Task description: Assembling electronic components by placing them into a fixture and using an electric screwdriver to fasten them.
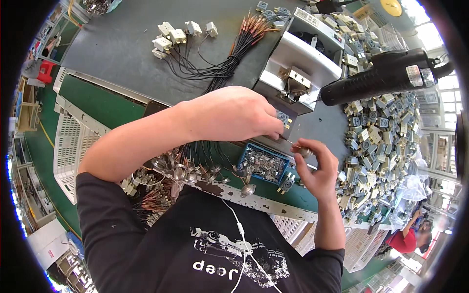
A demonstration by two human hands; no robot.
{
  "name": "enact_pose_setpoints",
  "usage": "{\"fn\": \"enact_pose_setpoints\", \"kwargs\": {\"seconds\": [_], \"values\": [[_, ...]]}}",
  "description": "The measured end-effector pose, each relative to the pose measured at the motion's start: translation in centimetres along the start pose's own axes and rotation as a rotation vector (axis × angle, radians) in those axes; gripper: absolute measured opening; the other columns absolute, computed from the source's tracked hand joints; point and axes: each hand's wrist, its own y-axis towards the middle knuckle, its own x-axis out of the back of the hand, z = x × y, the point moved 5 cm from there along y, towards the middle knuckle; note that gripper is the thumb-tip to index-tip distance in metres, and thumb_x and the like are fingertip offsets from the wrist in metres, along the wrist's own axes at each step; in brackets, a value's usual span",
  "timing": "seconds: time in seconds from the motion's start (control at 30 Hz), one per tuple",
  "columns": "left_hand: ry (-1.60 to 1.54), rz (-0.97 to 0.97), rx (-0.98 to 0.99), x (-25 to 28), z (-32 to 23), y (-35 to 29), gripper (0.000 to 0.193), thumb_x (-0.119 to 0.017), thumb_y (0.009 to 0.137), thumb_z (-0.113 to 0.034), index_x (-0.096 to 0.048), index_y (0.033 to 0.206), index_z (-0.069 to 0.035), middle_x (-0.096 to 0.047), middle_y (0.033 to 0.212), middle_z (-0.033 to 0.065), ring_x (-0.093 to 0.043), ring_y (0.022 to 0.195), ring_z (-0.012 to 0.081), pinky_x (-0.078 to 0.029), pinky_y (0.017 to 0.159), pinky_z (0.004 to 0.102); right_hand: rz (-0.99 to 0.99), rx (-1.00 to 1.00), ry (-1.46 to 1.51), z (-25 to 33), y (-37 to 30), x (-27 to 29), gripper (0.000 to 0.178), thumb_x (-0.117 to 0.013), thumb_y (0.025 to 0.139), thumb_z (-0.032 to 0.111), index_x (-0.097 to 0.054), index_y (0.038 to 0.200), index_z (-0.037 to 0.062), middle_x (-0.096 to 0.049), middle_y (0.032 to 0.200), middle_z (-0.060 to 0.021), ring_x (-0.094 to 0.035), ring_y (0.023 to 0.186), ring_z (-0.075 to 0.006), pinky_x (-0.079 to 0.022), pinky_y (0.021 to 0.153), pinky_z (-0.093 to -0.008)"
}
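My left hand (244, 115) reaches across the front of the bench with fingers pinched on a thin wire (287, 140). Close beside it, my right hand (318, 170) grips a small round metal part (305, 152) between thumb and fingers. The wire's free end points at that part; whether they touch I cannot tell. Just below the hands lies a blue tray (266, 163) full of small metal pieces. A grey and cream socket (287, 183) rests by the tray, and another socket (283, 118) lies partly behind my left hand.
A metal fixture (299, 80) stands ahead, with a black power screwdriver (378, 78) on its right. Black wires (229, 63) with copper ends run behind my left arm toward white connectors (168, 36). Sockets are heaped (376, 146) at right. Round metal parts (181, 172) hang at the bench's near edge.
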Motion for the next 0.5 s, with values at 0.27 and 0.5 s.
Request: {"fn": "enact_pose_setpoints", "kwargs": {"seconds": [0.27, 0.5], "values": [[0.048, 0.104, 0.095, 1.9, -0.4, -0.1, 0.015, -0.061, 0.09, -0.018, -0.063, 0.086, -0.004, -0.067, 0.083, 0.011, -0.069, 0.084, 0.0304, -0.055, 0.074, 0.0412, 0.136, -0.539, 1.109, -2.6, 0.8, -4.2, 0.053, -0.048, 0.105, 0.009, -0.03, 0.153, -0.0054, -0.055, 0.138, -0.0255, -0.057, 0.129, -0.036, -0.048, 0.109, -0.0455], [0.1, 0.039, 0.073, 2.5, -0.4, -0.3, 0.017, -0.062, 0.09, -0.019, -0.064, 0.086, -0.002, -0.068, 0.082, 0.0116, -0.07, 0.085, 0.0305, -0.056, 0.074, 0.0408, 0.147, -0.557, 1.359, -2.3, 1.4, -5.0, 0.056, -0.045, 0.106, 0.011, -0.024, 0.155, -0.0044, -0.05, 0.143, -0.0263, -0.051, 0.135, -0.0371, -0.043, 0.113, -0.0468]]}}
